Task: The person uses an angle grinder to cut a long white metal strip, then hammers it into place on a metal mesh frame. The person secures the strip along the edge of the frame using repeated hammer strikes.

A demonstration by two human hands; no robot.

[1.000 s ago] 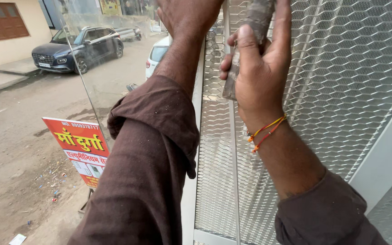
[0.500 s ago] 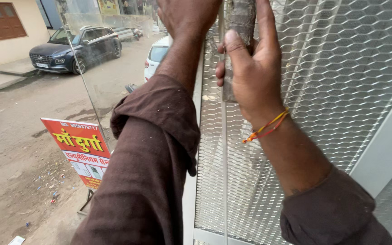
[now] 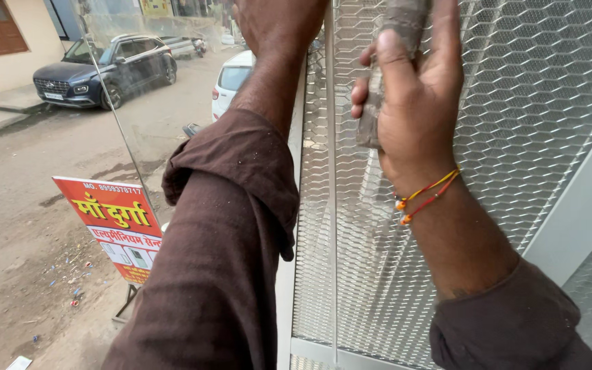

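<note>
Right hand (image 3: 416, 103) fingers (image 3: 359, 89) wrap grey tool handle (image 3: 395, 41).

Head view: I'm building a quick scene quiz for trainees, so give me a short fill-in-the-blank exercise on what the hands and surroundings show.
1. The right hand grips a grey, dusty ____-shaped tool handle.
2. Behind that hand stands a panel of white metal ____ with hexagonal openings.
3. The right wrist wears a thread band coloured red and ____.
4. On the street, beside the left hand, a dark blue ____ is parked.

Missing words: rod; mesh; yellow; car
</note>
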